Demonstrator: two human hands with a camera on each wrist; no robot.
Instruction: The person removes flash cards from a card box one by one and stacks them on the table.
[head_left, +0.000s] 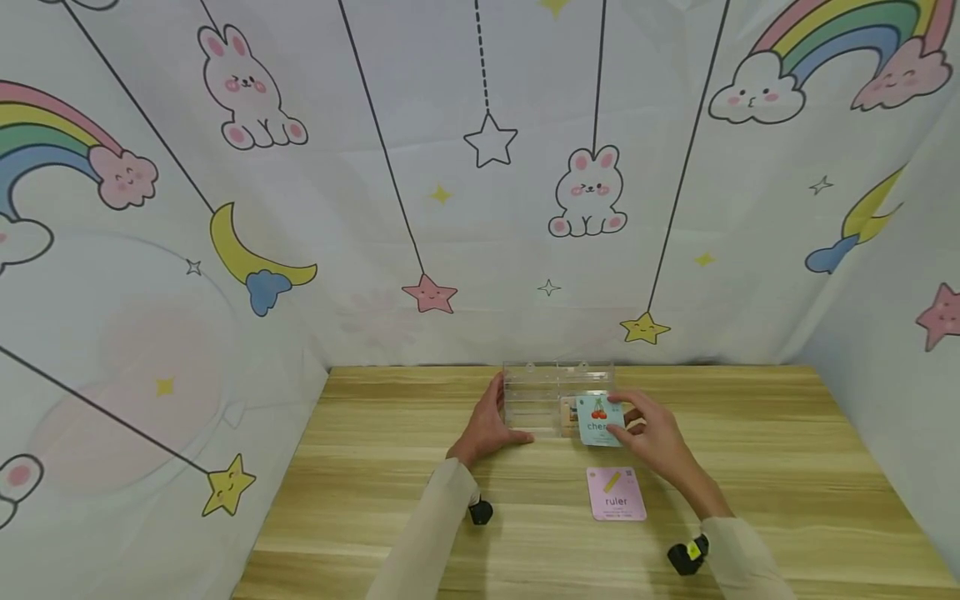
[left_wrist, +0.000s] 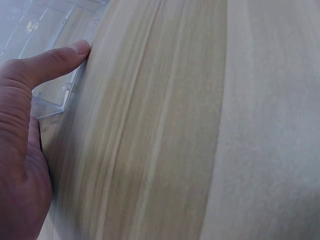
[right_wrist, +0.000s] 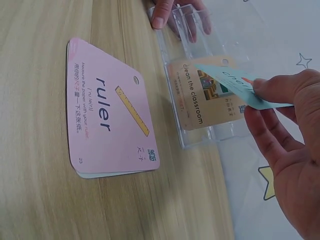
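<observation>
Cherry card [head_left: 596,430], squarish, in right grip [head_left: 662,435], near clear plastic box [head_left: 532,387]

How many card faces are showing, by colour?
Pink: 1, the "ruler" card on the table
Light blue: 1, the cherry card in the right hand
Tan: 1, the "clean the classroom" card at the clear case
Total: 3
</observation>
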